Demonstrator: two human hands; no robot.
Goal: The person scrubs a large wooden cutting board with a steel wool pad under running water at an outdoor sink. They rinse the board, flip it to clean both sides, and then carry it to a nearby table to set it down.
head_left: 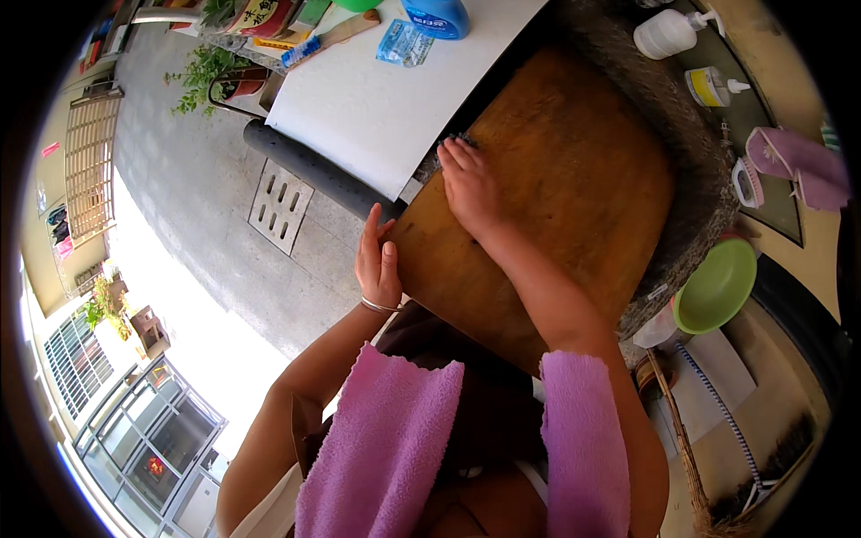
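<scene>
A brown board is laid flat before the person, bordered from one to four o'clock by a rough stone edge and met at ten o'clock by a white desk, on which a blue bottle is placed. The right hand is laid palm down near the board's ten o'clock edge, its fingertips set over a small dark thing, possibly a scrubbing pad; whether this is pinched in the grip or only pressed cannot be told. The left hand is held at the board's eight o'clock corner, its grip loose, fingers extended and nothing clasped; whether the corner is touched cannot be made out. The work on the board is judged to be under way, since one hand is rested upon it. Uneven darker patches are seen across its surface, but it cannot be told how much has been worked and how much is left. A green basin is placed at four o'clock, apart from both hands.
</scene>
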